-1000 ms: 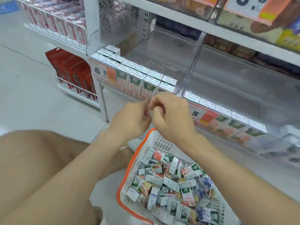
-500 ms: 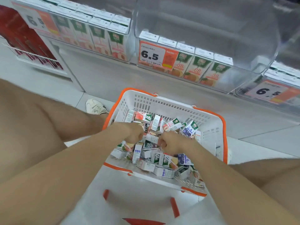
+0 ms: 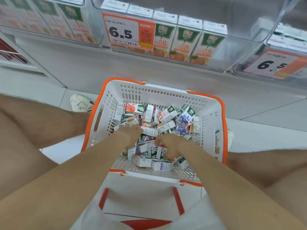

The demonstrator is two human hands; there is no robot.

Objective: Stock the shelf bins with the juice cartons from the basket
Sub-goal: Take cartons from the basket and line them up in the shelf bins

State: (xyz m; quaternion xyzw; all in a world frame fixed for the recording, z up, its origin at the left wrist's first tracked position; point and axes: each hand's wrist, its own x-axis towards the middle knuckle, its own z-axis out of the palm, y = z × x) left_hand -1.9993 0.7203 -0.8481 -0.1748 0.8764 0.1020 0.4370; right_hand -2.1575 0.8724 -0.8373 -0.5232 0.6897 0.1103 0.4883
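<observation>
Reaching into basket [image 3: 166, 90] centre: left hand [image 3: 131, 133], right hand [image 3: 169, 145], lately up at bin [image 3: 240, 52] front. Fingers buried among loose cartons [image 3: 166, 117]; grasp not discernible. Fresh pick likely beginning.

The basket [image 3: 159, 95] is hemmed at its left side by the left leg [image 3: 41, 123] and a shoe [image 3: 80, 103], and at its right side by the right leg [image 3: 265, 163]. Inside the basket, loose cartons [image 3: 166, 115] heap up against the far wall. The left hand [image 3: 131, 133] and right hand [image 3: 171, 145] sit mid-heap, fingers buried, and both forearms cross the near rim. A strip of bare basket floor shows along the near wall. Beyond the basket an open grey stretch reaches to the bins. Above it, the middle bin [image 3: 240, 52] holds 1 row of shelved cartons [image 3: 184, 42] and a price tag [image 3: 126, 30] at its clear front wall, with bare room behind that row.
</observation>
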